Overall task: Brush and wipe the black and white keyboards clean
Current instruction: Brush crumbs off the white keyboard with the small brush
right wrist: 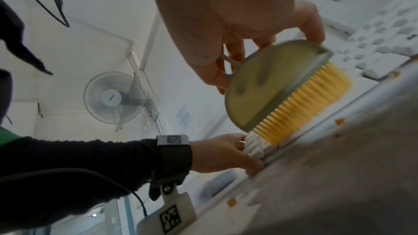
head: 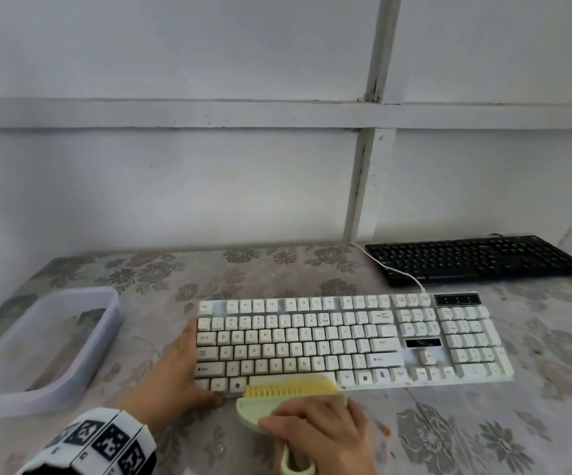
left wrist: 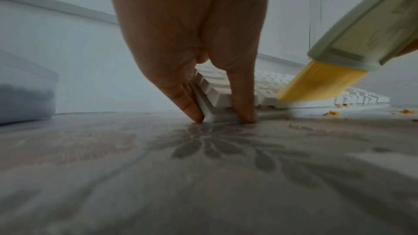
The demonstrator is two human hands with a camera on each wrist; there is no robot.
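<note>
The white keyboard (head: 346,337) lies across the middle of the flowered table. My left hand (head: 178,368) braces its near left corner (left wrist: 217,99), with straight fingers (left wrist: 187,101) against the left edge and the thumb on the front edge. My right hand (head: 315,430) grips a pale green brush (head: 260,409) by its body. The brush's yellow bristles (head: 291,387) rest on the bottom key row near the space bar (right wrist: 300,106). The black keyboard (head: 476,260) sits untouched at the back right against the wall.
A translucent plastic tub (head: 44,344) stands at the left of the table. Orange crumbs (head: 386,430) lie on the cloth in front of the white keyboard (left wrist: 331,113). Its white cable (head: 390,269) runs across the black keyboard's left end. A wall closes the back.
</note>
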